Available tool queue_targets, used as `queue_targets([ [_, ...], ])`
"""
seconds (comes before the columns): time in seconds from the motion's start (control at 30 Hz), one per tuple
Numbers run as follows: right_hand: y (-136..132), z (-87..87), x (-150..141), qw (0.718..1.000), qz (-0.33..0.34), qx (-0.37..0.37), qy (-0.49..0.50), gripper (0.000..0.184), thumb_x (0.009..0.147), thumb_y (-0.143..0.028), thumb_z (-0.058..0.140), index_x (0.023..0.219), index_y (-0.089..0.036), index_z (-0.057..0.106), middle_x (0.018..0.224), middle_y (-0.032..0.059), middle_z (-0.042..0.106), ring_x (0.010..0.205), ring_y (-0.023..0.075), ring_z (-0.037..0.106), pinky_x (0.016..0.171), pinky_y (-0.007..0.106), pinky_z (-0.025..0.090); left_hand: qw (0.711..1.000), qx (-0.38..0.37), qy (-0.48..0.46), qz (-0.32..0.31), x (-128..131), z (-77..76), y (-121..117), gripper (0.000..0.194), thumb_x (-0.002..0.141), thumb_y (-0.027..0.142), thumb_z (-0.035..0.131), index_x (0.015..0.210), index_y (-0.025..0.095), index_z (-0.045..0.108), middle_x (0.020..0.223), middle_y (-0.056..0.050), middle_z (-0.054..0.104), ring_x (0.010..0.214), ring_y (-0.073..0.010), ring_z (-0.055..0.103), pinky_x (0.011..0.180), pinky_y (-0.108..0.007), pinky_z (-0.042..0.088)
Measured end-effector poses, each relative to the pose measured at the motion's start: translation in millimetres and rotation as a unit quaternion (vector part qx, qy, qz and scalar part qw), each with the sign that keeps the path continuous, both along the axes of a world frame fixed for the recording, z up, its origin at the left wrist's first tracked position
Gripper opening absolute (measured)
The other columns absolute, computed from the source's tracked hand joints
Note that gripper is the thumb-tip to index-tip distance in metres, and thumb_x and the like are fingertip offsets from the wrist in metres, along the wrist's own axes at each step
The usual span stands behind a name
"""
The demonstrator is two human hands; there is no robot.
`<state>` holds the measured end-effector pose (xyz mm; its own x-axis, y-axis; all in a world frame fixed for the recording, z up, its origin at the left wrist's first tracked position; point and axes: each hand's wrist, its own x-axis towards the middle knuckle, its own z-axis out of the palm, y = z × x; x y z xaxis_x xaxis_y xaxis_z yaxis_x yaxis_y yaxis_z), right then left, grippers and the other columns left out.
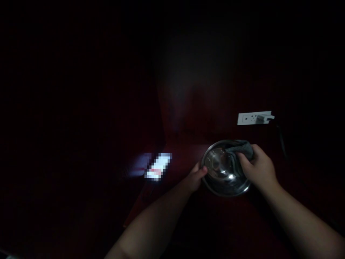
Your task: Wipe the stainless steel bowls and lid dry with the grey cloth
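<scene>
A shiny steel bowl [219, 169] is held up and tilted so that its inside faces me. My left hand [196, 177] grips the bowl's left rim, the thumb over the edge and the other fingers hidden behind it. At the right rim, my right hand [257, 165] is closed around a dark grey-green cloth [241, 149], pressing it against the bowl's upper right inner wall. Part of the cloth hangs down into the bowl. Bright reflections and small spots show on the metal.
Left of the bowl, a phone with a lit, pixelated screen [158, 166] lies on a dark red surface [180, 158]. On the wall behind, a white socket plate [246, 118] carries a plug [264, 118] with a cable running down. Most of the room is too dark to make out.
</scene>
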<state>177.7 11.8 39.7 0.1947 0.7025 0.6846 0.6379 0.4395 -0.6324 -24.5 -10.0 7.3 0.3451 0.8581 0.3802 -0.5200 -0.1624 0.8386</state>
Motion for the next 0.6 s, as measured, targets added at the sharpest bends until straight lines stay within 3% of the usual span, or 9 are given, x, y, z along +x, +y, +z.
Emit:
queue_targets([
  [0.2,2.2,-1.1,-6.9,0.997,-0.025,-0.021,0.064,0.02,0.075,-0.039,0.057,0.082,-0.02,0.055,0.072,0.0011,0.059,0.061,0.0177,0.056,0.056,0.031,0.044,0.999,0.034,-0.015,0.0,5.1,-0.5,-6.6,0.08,0.06,0.052,0.077,0.129,0.02,0.051,0.131,-0.013,0.057,0.127,-0.033,0.046,0.105,-0.045,0.035],
  [0.4,5.6,-2.4,-6.4,0.999,0.014,-0.017,0.04,0.021,0.074,-0.039,0.057,0.083,-0.021,0.053,0.071,0.0015,0.058,0.063,0.0177,0.054,0.058,0.031,0.044,0.999,0.004,-0.015,0.043,7.5,-0.6,-6.3,0.074,0.062,0.056,0.073,0.123,0.018,0.055,0.121,-0.013,0.064,0.119,-0.032,0.054,0.102,-0.045,0.039],
  [0.6,1.5,-0.3,-7.4,0.999,0.01,-0.033,0.042,0.021,0.074,-0.039,0.057,0.083,-0.021,0.053,0.072,0.0018,0.059,0.059,0.0164,0.052,0.056,0.031,0.042,0.997,-0.01,-0.009,0.082,6.3,-2.2,-3.2,0.071,0.062,0.06,0.071,0.117,0.016,0.059,0.113,-0.012,0.068,0.115,-0.031,0.057,0.101,-0.043,0.04],
])
